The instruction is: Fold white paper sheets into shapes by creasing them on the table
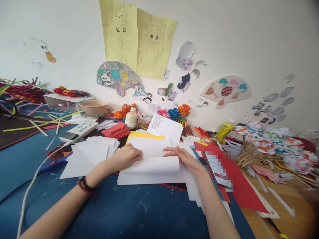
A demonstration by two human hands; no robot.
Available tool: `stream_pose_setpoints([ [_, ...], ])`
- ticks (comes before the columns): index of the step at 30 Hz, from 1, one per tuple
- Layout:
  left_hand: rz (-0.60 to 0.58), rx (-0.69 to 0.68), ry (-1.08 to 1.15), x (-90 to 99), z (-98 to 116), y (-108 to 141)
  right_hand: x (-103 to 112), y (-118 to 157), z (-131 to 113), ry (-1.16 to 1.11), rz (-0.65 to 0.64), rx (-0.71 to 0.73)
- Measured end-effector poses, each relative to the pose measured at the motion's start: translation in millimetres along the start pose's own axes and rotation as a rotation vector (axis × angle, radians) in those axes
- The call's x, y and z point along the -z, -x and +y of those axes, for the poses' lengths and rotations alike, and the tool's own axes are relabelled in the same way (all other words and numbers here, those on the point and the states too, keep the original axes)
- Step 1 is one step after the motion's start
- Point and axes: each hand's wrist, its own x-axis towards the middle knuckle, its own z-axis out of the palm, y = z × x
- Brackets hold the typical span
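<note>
A white sheet of paper [154,165] lies in front of me, its near part curled up and over. My left hand [128,155] rests at the sheet's left side with its fingers curled together; whether paper is pinched under them is hidden. At the right end of the curl is my right hand [180,156], its fingers stretched out and apart beside the paper. More white paper and a yellow sheet [147,135] lie beneath and behind. A sheet with handwriting [165,127] leans at the back.
Left: white sheets [87,154], red paper stack [116,130], glue bottle [131,119], white device [79,131] with a cable. Right: phone [218,169], blue watch [202,161], red sheet [245,189], sticks with paper flowers [274,142]. A bowl [93,108] stands back left.
</note>
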Motion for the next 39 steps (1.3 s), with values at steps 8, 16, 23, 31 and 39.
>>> stream_pose_setpoints([
  [8,0.037,-0.037,0.062,-6.4,-7,-8,4,1,0,0.07,0.008,-0.056],
  [16,0.273,0.075,-0.03,4.9,-5,-1,-3,-16,21,0.181,0.114,-0.024],
  [23,0.278,-0.033,-0.219,-1.7,50,23,-5,-17,20,0.282,0.18,0.066],
  [31,0.092,-0.052,-0.161,-31.6,65,29,-10,-17,20,0.481,0.263,0.11],
  [39,0.116,-0.046,-0.071,-40.4,61,32,-14,-7,4,0.579,0.196,0.211],
])
